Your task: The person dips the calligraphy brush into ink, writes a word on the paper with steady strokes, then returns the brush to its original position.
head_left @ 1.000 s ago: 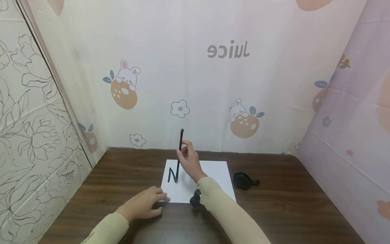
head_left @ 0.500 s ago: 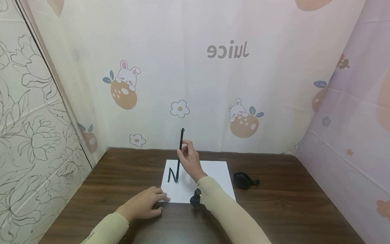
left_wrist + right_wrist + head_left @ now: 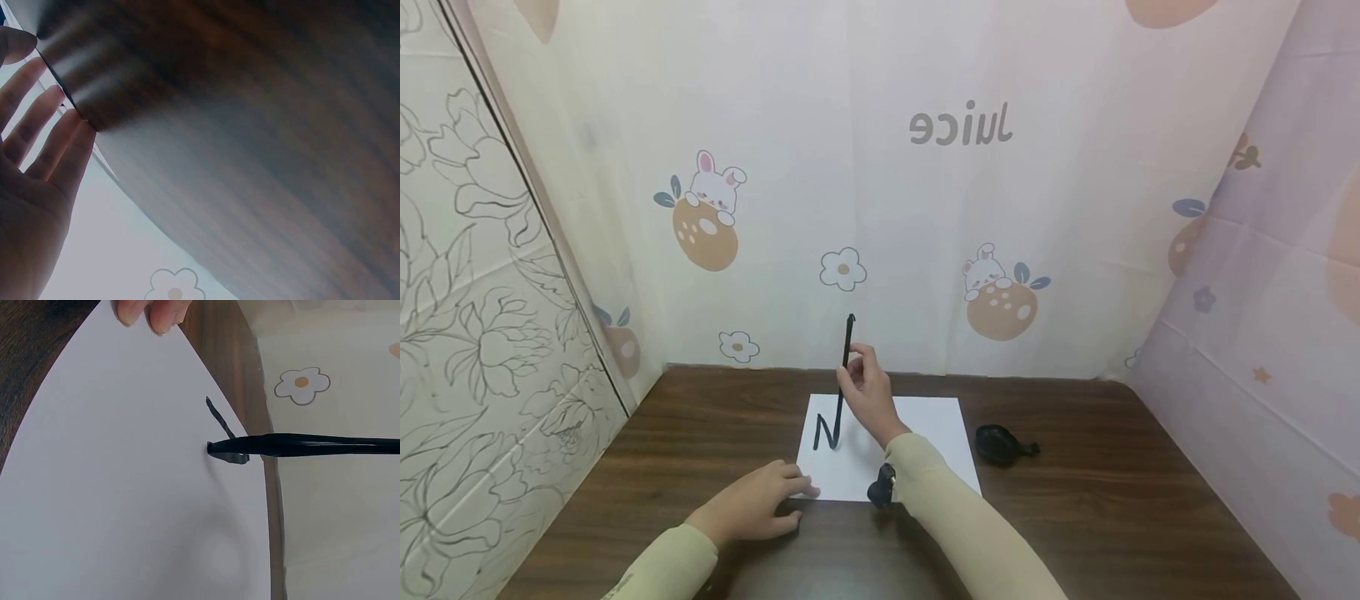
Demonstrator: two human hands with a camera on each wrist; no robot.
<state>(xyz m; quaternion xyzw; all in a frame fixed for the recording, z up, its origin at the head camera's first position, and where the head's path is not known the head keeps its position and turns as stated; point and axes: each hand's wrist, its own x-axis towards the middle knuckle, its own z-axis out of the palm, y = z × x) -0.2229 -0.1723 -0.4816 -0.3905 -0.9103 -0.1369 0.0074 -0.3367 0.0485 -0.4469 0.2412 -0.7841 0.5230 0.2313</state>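
My right hand pinches a slim black calligraphy brush partway up its handle and holds it nearly upright. In the right wrist view the brush's dark tip is right at the white paper. Black ink strokes mark the sheet's left side, a short upright joined to a slant that runs down to the tip; the brush overlaps part of them. My left hand lies at the sheet's near left corner, fingertips on its edge. Its spread fingers show in the left wrist view.
A small black dish with a short handle stands right of the paper on the dark wooden table. A printed curtain hangs behind the table's far edge. A small black device sits at my right wrist.
The brush's upper end has tilted very slightly to the right, with the tip staying at the lower end of the slanted stroke. My left hand keeps its place.
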